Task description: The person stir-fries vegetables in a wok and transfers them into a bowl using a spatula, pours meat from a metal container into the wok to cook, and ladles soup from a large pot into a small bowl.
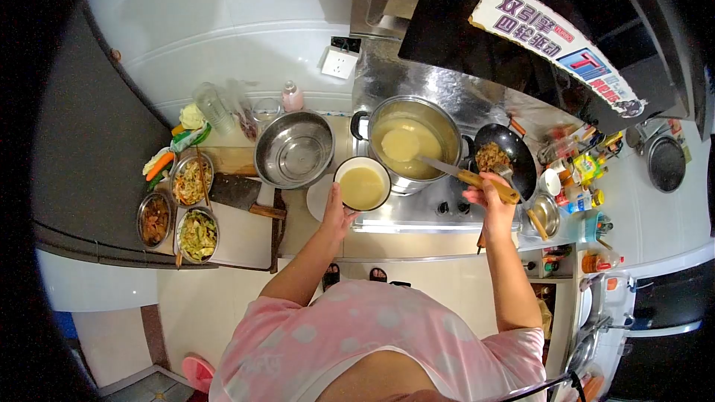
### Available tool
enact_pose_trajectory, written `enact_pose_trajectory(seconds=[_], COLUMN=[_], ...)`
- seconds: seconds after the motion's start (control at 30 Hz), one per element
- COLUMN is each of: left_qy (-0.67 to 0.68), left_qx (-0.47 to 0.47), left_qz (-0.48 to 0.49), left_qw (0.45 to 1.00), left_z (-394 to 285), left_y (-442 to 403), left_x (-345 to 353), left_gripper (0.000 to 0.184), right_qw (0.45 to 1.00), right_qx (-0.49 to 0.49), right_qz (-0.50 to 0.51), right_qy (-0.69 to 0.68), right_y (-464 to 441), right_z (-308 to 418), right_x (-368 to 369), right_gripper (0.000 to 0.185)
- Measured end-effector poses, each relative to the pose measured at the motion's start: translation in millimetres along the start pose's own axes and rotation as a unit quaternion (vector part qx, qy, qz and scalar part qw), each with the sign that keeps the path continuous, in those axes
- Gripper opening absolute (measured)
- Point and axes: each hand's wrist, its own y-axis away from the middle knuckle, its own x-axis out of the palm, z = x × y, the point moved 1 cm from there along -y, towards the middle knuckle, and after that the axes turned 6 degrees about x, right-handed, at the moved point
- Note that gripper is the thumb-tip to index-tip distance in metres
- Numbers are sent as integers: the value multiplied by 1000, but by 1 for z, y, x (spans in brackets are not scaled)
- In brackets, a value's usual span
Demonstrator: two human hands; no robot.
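Observation:
My left hand (337, 214) is closed on the side of a bowl (344, 163) with a dark rim, which holds pale yellow soup (363, 186). Just right of the bowl, a large steel pot (418, 109) with dark handles stands on the stove, containing the same pale yellow liquid. In my right hand (494, 199) is the wooden handle of a ladle (445, 168). Its metal shaft crosses the pot's rim, and its round, liquid-filled scoop (401, 144) lies in or just above the soup; I cannot tell which.
A wok (524, 158) with browned food sits right of the pot, beside several seasoning bottles (585, 167). At left are a steel basin (269, 138), a cutting board (249, 234) with a cleaver (234, 192), and dishes of cut food (197, 235). The range hood (447, 30) hangs above.

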Motion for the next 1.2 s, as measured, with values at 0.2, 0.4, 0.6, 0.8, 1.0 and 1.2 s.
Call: enact_pose_trajectory(seconds=[0.2,0.4,0.6,0.8,1.0,1.2], left_qy=[5,14,3,-1,20,25], left_qx=[-1,-3,15,15,25,27], left_qz=[12,-16,-2,-24,-10,10], left_qw=[1000,1000,1000,1000,999,999], left_z=[6,0,-2,-7,-3,1], left_y=[-9,-7,-5,-5,-10,-10], left_x=[-10,-10,-16,-9,-12,-16], left_gripper=[73,74,72,71,70,70], right_qw=[1000,994,873,830,998,997], right_qx=[16,67,-269,-302,6,10], right_qz=[24,88,263,298,64,0], right_qy=[1,10,311,362,-6,-79], right_y=[22,40,61,74,53,13], right_z=[8,-18,-14,-12,-24,-21], right_x=[5,15,22,16,2,-9], right_gripper=[25,23,22,23,17,21])
